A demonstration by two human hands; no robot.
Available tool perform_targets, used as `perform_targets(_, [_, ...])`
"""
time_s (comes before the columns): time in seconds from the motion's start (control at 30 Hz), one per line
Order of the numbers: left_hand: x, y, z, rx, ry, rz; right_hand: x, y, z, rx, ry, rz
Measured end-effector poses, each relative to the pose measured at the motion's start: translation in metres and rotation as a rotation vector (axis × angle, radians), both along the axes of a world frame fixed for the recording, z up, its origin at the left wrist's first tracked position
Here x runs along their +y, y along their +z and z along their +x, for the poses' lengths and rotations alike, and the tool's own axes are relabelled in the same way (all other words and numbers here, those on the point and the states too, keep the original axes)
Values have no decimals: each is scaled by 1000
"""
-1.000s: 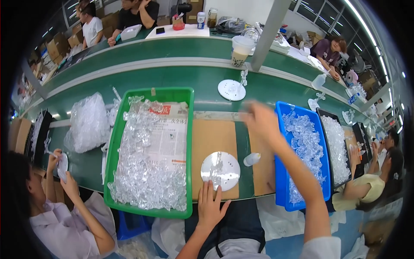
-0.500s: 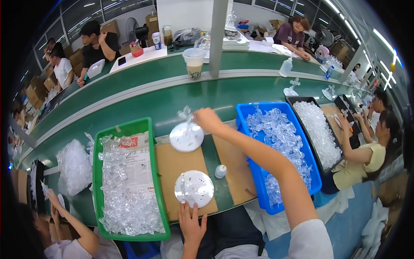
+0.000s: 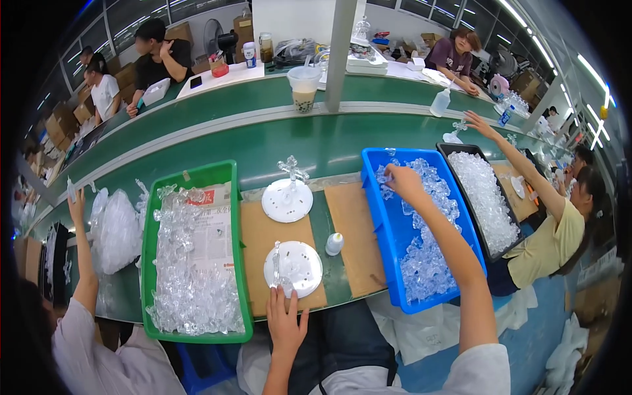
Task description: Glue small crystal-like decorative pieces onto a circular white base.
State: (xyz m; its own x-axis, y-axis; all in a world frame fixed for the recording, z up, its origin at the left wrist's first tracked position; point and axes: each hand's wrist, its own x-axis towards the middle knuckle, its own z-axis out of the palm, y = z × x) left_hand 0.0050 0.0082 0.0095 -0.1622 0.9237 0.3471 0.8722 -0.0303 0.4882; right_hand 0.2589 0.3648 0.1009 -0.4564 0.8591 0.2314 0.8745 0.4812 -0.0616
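Observation:
My left hand (image 3: pixel 286 324) rests with fingers stretched out at the near edge of a white round disc (image 3: pixel 304 266). Its fingertips touch the disc beside a clear plastic stem (image 3: pixel 276 262) that lies across the disc's left side. Farther back, a second white disc (image 3: pixel 288 209) carries an upright clear plastic branched piece (image 3: pixel 290 170). Over the far left part of a blue tray (image 3: pixel 388 247), my right hand (image 3: pixel 407 184) has its fingers bent together on the clear plastic pieces (image 3: pixel 428 217). A small white bottle (image 3: pixel 334 244) stands to the right of the discs.
A green tray (image 3: pixel 242 289) with clear pieces on newspaper is at left, beside plastic bags (image 3: pixel 118 234). A black tray (image 3: pixel 449 157) of clear pieces adjoins the blue one. A drink cup (image 3: pixel 303 89) stands by a post (image 3: pixel 338 59). Co-workers sit on both sides and across.
My right hand has let go of the branched piece on the far disc and moved right into the blue tray. My left hand stays at the near disc. Co-workers on both sides have reached forward.

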Motion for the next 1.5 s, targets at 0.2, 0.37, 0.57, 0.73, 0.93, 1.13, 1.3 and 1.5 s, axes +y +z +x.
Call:
perform_targets(0.2, [-4, -3, -5, 8, 14, 19, -100, 75, -9, 507, 107, -169])
perform_targets(0.37, [-1, -6, -8, -15, 3, 40, -225, 58, -57, 824, 70, -737])
perform_targets(0.57, [5, -3, -6, -3, -17, 65, -243, -28, -119, 883, -12, -732])
perform_targets(0.73, [2, -5, -4, 1, 22, 61, -222, -37, -145, 895, -176, -758])
perform_targets(0.93, [12, 9, 12, 105, 123, 9, -220, -50, -150, 447, -34, -153])
perform_targets(1.13, [10, 12, 10, 178, 123, -33, -217, -36, -141, 534, 168, -107])
perform_targets(1.3, [7, 17, 7, 64, 71, -54, -213, -49, -137, 501, 248, -282])
perform_targets(1.5, [7, 20, 5, -3, 67, -57, -210, -57, -140, 638, 339, -227])
